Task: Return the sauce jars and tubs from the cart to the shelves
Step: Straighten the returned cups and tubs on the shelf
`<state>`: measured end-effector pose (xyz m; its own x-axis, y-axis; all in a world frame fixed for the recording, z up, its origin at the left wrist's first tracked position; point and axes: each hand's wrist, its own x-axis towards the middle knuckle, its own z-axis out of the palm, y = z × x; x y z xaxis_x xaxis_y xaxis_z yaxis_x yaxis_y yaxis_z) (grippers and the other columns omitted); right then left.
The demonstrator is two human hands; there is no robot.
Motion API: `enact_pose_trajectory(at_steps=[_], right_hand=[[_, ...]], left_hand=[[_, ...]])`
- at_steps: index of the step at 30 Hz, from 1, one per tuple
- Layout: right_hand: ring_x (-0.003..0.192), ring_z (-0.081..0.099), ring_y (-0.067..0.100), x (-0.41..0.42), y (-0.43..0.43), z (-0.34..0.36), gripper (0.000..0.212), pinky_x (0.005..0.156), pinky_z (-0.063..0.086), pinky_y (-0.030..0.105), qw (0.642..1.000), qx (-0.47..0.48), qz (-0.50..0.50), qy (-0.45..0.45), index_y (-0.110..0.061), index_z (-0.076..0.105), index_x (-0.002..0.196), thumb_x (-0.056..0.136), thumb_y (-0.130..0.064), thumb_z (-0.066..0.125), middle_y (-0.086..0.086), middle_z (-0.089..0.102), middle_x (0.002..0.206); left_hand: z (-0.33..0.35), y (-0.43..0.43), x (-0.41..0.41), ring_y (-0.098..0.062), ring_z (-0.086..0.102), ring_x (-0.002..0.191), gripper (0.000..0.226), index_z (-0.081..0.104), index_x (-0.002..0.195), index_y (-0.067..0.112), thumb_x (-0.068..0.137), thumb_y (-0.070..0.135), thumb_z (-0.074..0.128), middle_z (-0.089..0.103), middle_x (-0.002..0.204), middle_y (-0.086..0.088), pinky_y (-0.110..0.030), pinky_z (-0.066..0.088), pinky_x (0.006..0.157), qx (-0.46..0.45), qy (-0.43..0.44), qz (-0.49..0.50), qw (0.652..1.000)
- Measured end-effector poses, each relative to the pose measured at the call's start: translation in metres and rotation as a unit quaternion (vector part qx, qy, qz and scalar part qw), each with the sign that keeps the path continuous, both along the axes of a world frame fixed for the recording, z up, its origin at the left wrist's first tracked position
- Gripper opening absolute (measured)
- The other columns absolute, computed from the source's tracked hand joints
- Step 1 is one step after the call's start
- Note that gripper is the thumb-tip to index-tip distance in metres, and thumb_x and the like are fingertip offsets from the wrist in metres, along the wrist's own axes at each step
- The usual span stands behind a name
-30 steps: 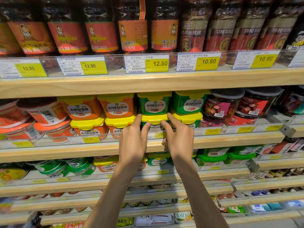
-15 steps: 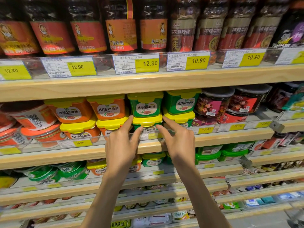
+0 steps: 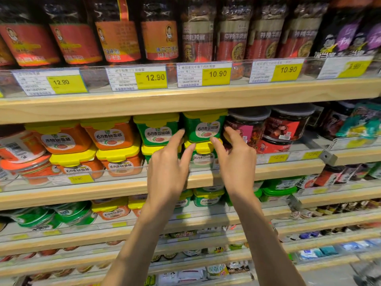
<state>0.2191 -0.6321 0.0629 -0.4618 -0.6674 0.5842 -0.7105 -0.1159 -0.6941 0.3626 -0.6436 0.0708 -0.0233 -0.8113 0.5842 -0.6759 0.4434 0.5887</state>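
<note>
On the middle shelf (image 3: pixel 268 171) you're squaring up the right-hand stack of green tubs. The upper green tub (image 3: pixel 203 125) sits on the lower green tub (image 3: pixel 203 158), both yellow-lidded, labels out, just behind the clear front rail (image 3: pixel 123 172). This looks like final alignment after placing, so treat it as a nudge, not a lift.

To do it well, push evenly from both sides so the top tub ends up centred on the lid beneath and doesn't slide toward the front. The neighbouring green tub (image 3: pixel 156 131) is just beside it on the left and the dark-lidded jar (image 3: pixel 247 124) is close on the right, so a hard shove either way knocks a neighbour. Then pull both hands straight back without dragging the tub.

Both forearms reach up and forward from the bottom of the view. Your left hand (image 3: pixel 167 172) has fingers spread and nearly straight. Its index finger (image 3: pixel 179 135) pokes into the gap at the upper tub's left side, with the thumb toward the lower lid. Your right hand (image 3: pixel 239 164) mirrors it, with the index finger along the tub's right side, the thumb (image 3: pixel 215 142) at its lower front edge, and the other fingers loosely bent. Neither hand wraps the tub, and I can't tell how hard the tips press.
</note>
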Motion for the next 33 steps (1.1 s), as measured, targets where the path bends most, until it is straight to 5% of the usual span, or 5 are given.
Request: enact_pose_trajectory(at_steps=[8, 16, 27, 30, 33], right_hand=[[0.074, 0.07, 0.025, -0.001, -0.016, -0.003, 0.056, 0.065, 0.049, 0.033, 1.0, 0.006, 0.011, -0.001, -0.012, 0.06, 0.133, 0.093, -0.051, 0.062, 0.008, 0.075, 0.087], [0.061, 0.064, 0.023, -0.004, -0.021, -0.003, 0.043, 0.056, 0.05, 0.036, 1.0, -0.018, -0.002, 0.004, -0.01, 0.07, 0.116, 0.09, -0.044, 0.07, 0.005, 0.072, 0.076], [0.068, 0.068, 0.013, -0.011, -0.008, -0.011, 0.041, 0.064, 0.043, 0.018, 1.0, -0.009, 0.01, 0.017, -0.013, 0.067, 0.128, 0.094, -0.036, 0.067, 0.001, 0.077, 0.094], [0.072, 0.066, 0.008, -0.017, 0.005, -0.018, 0.039, 0.071, 0.049, 0.019, 1.0, -0.005, -0.001, 0.006, -0.016, 0.068, 0.128, 0.095, -0.035, 0.067, -0.001, 0.077, 0.102], [0.069, 0.067, 0.011, -0.023, 0.007, -0.025, 0.042, 0.073, 0.055, 0.03, 0.998, 0.04, 0.023, -0.032, -0.022, 0.064, 0.134, 0.096, -0.04, 0.063, -0.001, 0.076, 0.102]], left_hand=[[0.0, -0.02, -0.015, -0.032, 0.066, 0.073, 0.039, 0.06, 0.123, 0.008, 0.097, 0.036, 0.063, 0.071, 0.083, -0.011, -0.037, 0.047, 0.054, -0.031, -0.035, 0.028, 0.998], [0.001, -0.023, -0.023, -0.007, 0.038, 0.047, 0.019, 0.055, 0.09, 0.009, 0.101, 0.024, 0.056, 0.044, 0.06, 0.005, -0.022, 0.025, 0.039, -0.027, -0.047, 0.028, 0.998], [-0.004, -0.02, -0.017, -0.029, 0.067, 0.073, 0.029, 0.066, 0.115, 0.003, 0.099, 0.027, 0.06, 0.071, 0.083, -0.012, -0.026, 0.038, 0.057, -0.047, -0.049, 0.022, 0.997], [-0.008, -0.009, -0.009, -0.021, 0.069, 0.079, 0.034, 0.065, 0.127, 0.009, 0.099, 0.029, 0.06, 0.074, 0.105, -0.005, -0.013, 0.035, 0.069, -0.049, -0.032, 0.023, 0.998], [-0.014, 0.0, -0.008, -0.001, 0.059, 0.058, 0.034, 0.062, 0.13, 0.013, 0.1, 0.029, 0.058, 0.065, 0.076, 0.014, -0.011, 0.038, 0.059, -0.015, -0.019, 0.009, 1.0]])
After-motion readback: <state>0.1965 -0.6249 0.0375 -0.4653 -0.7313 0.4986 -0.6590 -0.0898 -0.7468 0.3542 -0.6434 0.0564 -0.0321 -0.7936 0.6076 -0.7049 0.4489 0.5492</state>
